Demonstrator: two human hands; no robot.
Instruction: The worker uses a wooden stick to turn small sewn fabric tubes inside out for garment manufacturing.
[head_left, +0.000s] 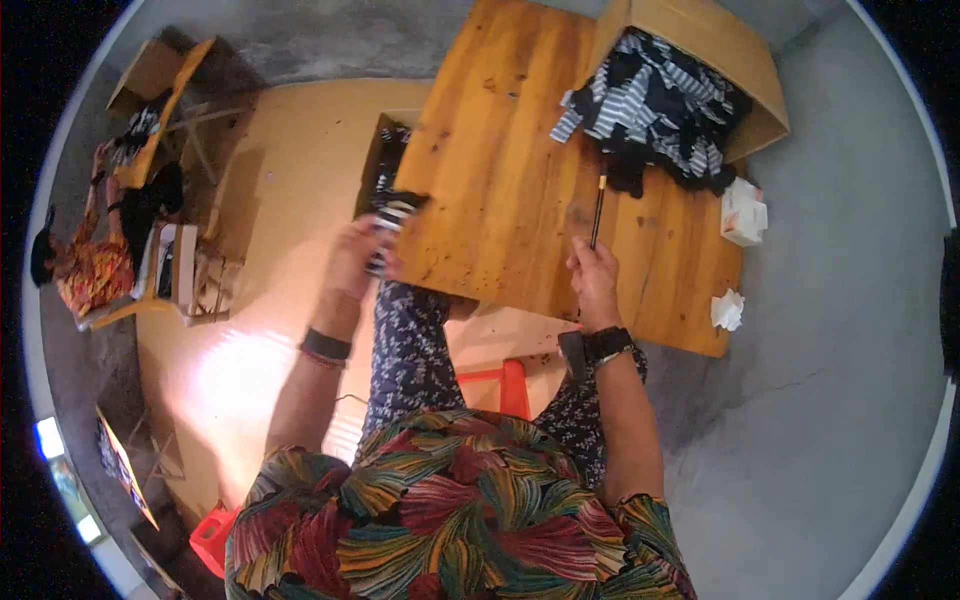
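A person in a leaf-patterned shirt sits or stands at a wooden table. The left hand is closed around a striped cloth at the table's left edge, near a lower box of dark items. The right hand grips a thin black rod, seemingly low to leave its upper length free. Farther off, a carton opens toward the person, probably keeping its striped and black pile reachable. Far left, another person works.
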